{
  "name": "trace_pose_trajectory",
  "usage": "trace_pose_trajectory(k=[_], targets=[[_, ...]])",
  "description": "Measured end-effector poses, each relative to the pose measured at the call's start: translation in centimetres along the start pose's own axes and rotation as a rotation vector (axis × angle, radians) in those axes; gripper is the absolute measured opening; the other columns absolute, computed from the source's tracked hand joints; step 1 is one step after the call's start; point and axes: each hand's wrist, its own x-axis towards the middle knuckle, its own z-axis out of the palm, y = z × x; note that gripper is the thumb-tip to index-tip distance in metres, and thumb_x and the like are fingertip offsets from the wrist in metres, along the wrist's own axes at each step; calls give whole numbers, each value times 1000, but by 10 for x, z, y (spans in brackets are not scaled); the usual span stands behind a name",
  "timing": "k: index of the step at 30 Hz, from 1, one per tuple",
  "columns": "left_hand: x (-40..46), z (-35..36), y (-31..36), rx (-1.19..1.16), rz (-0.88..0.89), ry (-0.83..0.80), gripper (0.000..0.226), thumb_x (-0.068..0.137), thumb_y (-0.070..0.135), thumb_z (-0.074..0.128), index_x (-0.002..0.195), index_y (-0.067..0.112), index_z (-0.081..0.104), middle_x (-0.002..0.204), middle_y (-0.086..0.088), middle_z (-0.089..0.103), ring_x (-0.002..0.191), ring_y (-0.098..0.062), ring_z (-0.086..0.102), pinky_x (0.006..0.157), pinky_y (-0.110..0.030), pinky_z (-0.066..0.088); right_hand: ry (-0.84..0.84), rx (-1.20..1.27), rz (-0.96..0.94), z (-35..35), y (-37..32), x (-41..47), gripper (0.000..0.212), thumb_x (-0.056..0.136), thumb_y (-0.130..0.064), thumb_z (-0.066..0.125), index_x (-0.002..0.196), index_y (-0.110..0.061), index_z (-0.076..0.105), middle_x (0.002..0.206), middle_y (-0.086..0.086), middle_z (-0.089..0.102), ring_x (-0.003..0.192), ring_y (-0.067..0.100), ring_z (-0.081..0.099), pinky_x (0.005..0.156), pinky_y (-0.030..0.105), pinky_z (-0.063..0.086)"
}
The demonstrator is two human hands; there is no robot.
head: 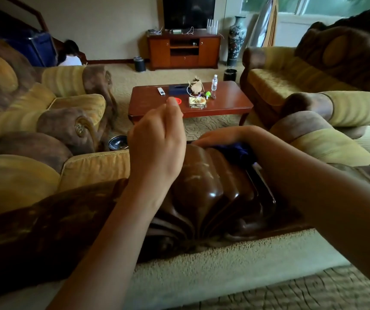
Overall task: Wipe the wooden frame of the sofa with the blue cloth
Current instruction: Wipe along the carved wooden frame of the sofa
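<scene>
The soft, crumpled dark-blue cloth lies on the far end of the glossy carved dark-brown wooden sofa frame, under the right hand, whose grip presses it; limp and light, it probably handles best bunched in the palm; the left hand hovers loosely curled, holding nothing.

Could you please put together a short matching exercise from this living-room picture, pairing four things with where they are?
Things:
1. blue cloth
2. water bottle
3. television
4. left hand

Places:
A. standing on the coffee table
B. raised above the carved wooden frame, holding nothing
C. under the right hand on the frame
D. above the wooden cabinet by the far wall

Pairs: 1-C, 2-A, 3-D, 4-B
</scene>
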Motion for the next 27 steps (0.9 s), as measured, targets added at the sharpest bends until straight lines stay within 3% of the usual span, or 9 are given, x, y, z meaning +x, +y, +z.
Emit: trace_pose_trajectory(k=[6, 9, 11, 13, 15, 17, 20, 24, 27], targets=[[15, 3, -7, -16, -59, 36, 39, 93, 36, 28, 86, 21, 64, 92, 3, 67, 92, -13, 60, 83, -32, 45, -79, -11, -138, 8, -30, 17, 27, 99, -25, 41, 111, -7, 58, 119, 13, 61, 104, 20, 58, 82, 13, 46], [17, 6, -6, 31, -113, 3, 44, 99, 37, 29, 90, 16, 67, 98, 0, 68, 96, -17, 59, 84, -32, 44, -103, -26, -96, 5, -16, 25, 35, 98, -31, 44, 115, -5, 60, 122, 18, 62, 111, 28, 60, 99, 31, 46], [16, 9, -6, 100, -101, -38, 51, 98, 41, 26, 92, 12, 68, 98, -2, 68, 96, -21, 59, 85, -36, 44, -61, -75, -32, -1, 3, 28, 39, 100, -26, 42, 122, 2, 56, 125, 23, 58, 118, 33, 55, 101, 32, 43], [15, 10, -5, 128, -70, -58, 53, 97, 41, 24, 91, 9, 67, 95, -4, 67, 94, -23, 59, 85, -39, 44, 9, -200, -40, -12, 27, 20, 36, 101, -22, 40, 117, 5, 57, 110, 19, 61, 102, 28, 57, 81, 20, 46], [15, 11, -5, 134, -70, -78, 55, 95, 43, 23, 92, 8, 66, 95, -4, 67, 94, -23, 58, 86, -40, 44, 28, -274, -46, -19, 50, 6, 23, 101, -21, 41, 99, -8, 60, 93, 6, 59, 83, 16, 55, 68, 18, 43], [16, 11, -6, 154, -70, -84, 54, 96, 43, 24, 92, 8, 66, 98, -6, 67, 96, -25, 58, 86, -40, 44, 21, -256, -38, -21, 61, -1, 21, 100, -23, 41, 93, -15, 59, 92, 5, 59, 77, 10, 52, 72, 23, 42], [17, 11, -8, 153, -69, -64, 46, 103, 32, 29, 93, 7, 66, 99, -7, 67, 97, -24, 58, 86, -37, 43, 51, -241, -144, -13, 35, 4, 25, 98, -32, 44, 86, -17, 60, 89, 6, 64, 82, 18, 60, 85, 32, 45], [18, 5, -10, 92, -63, 35, 42, 96, 33, 29, 88, 12, 64, 96, -1, 65, 97, -19, 58, 89, -38, 44, -32, -75, -330, 2, -19, 6, 18, 98, -28, 47, 92, -18, 61, 93, -1, 66, 84, 10, 62, 80, 15, 47], [22, -4, -12, -66, -120, 82, 37, 87, 33, 30, 89, 20, 64, 96, 4, 63, 103, -16, 58, 94, -37, 44, -37, -127, -429, 14, -55, 19, 18, 100, -20, 42, 105, -14, 58, 104, -5, 60, 95, 4, 57, 90, 11, 40]])
